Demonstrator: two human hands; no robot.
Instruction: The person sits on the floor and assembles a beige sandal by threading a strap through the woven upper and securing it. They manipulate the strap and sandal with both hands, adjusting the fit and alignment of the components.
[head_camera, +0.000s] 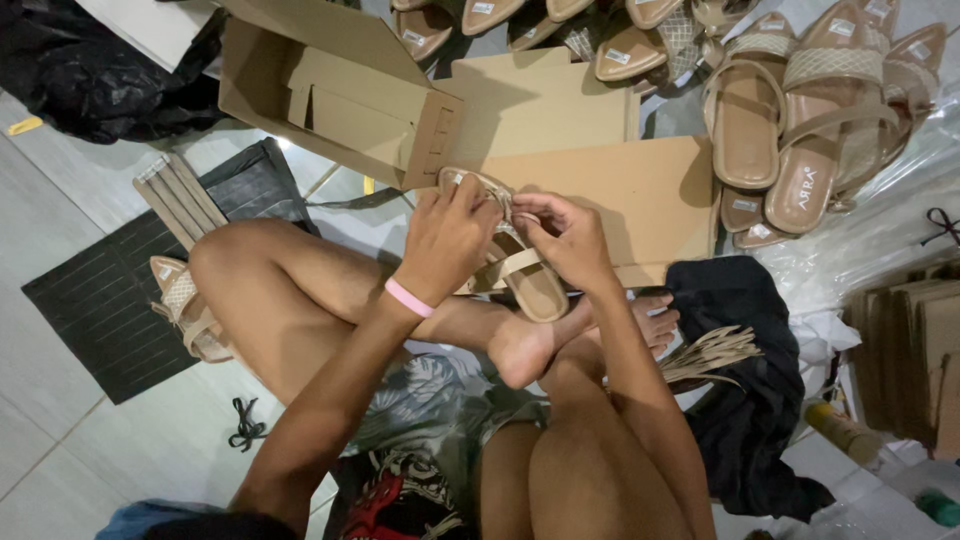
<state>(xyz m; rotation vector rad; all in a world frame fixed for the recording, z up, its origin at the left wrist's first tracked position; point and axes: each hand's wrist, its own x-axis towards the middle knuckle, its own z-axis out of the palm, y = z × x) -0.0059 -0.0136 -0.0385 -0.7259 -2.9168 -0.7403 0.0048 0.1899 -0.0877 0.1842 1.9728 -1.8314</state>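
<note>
left to right: a spare woven tan sandal (185, 310) lies on the floor by our knee; an open brown cardboard box (335, 95) sits above. at centre, our left hand (445, 240), pink band at the wrist, pinches the toe end of the tan flat strappy sandal (520, 275), while our right hand (570, 240) curls its fingers narrowly on the strap. we judge the work goes best with the sole braced and steady. further right, a heap of matching tan sandals (790, 110).
</note>
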